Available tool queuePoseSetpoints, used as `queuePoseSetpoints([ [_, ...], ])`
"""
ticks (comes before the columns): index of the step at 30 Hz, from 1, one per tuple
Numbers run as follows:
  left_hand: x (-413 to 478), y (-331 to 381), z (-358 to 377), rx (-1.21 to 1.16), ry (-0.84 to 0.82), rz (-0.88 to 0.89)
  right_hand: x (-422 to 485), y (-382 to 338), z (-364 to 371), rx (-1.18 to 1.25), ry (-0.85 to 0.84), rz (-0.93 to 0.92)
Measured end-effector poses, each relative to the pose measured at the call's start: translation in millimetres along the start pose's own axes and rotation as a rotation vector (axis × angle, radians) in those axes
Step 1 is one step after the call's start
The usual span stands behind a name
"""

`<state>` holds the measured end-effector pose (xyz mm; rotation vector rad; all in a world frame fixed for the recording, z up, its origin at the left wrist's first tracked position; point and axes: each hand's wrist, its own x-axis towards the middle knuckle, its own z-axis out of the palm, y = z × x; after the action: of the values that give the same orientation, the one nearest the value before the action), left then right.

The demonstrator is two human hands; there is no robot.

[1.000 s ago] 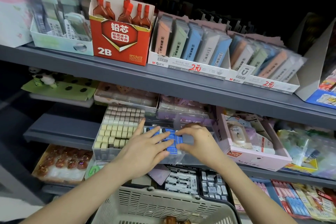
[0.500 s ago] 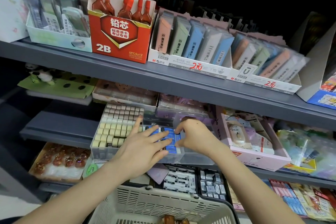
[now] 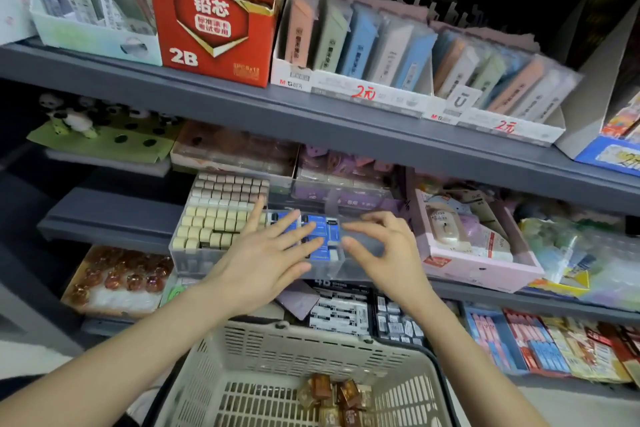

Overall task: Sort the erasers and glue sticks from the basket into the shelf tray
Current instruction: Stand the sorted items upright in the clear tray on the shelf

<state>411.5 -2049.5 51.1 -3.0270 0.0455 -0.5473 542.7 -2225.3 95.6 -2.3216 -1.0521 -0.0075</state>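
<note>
- Clear plastic formed the tray (image 3: 194, 262), which sat at the front of the middle shelf (image 3: 104, 218) and was split into compartments.
- Cream erasers (image 3: 214, 215) stood in tight rows in its left compartment, and blue erasers (image 3: 322, 232) lay in the one beside it.
- Your left hand (image 3: 263, 253) was open, with the fingers straight and fanned over the blue erasers and the thumb reaching across the edge of the cream rows. Whether the fingertips touched the erasers could not be told.
- Your right hand (image 3: 381, 246) hung over the right part of the tray, fingers loosely bent and thumb apart from them, with nothing held.
- Your basket (image 3: 270, 350) sat nearest you, below both forearms, with a small heap of brown packets (image 3: 332, 395) on its floor. Their kind was too small to tell.
- Just right of the tray stood a pink box (image 3: 485, 267), and a red box (image 3: 214, 21) marked 2B stood on the shelf above.
</note>
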Motion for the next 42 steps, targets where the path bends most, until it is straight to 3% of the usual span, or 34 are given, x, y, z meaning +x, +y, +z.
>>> queuePoseSetpoints([
  [3, -18, 22, -11, -0.085, 0.183, 0.013, -52, 2, 2, 0.348, 0.124, -0.034],
  [6, -55, 58, -7, -0.259, 0.305, 0.004, -113, 28, 28, 0.464, 0.043, 0.173],
  [10, -111, 110, 52, -0.343, -0.053, -0.043, -176, 90, 85, 0.375, -0.244, 0.613],
  [13, -141, 132, 106, -0.481, -0.263, -0.244, -204, 121, 126, 0.252, -0.375, 0.768],
  [16, -150, 149, 151, -0.589, -0.442, -0.502, -222, 150, 164, 0.207, -0.362, 0.894],
  [20, -135, 173, 204, -0.772, -0.476, -0.857, -232, 174, 202, 0.2, -0.293, 1.059],
  [24, -103, 188, 244, -0.906, -0.429, -1.061, -227, 185, 224, 0.166, -0.202, 1.068],
  [32, -69, 206, 268, -1.165, -0.495, -1.406, -204, 195, 232, 0.351, -0.171, 1.134],
  [39, -82, 203, 268, -1.209, -0.518, -1.293, -211, 204, 241, 0.467, -0.134, 1.055],
  [42, -85, 207, 264, -1.155, -0.441, -1.34, -209, 197, 240, 0.395, -0.134, 0.975],
])
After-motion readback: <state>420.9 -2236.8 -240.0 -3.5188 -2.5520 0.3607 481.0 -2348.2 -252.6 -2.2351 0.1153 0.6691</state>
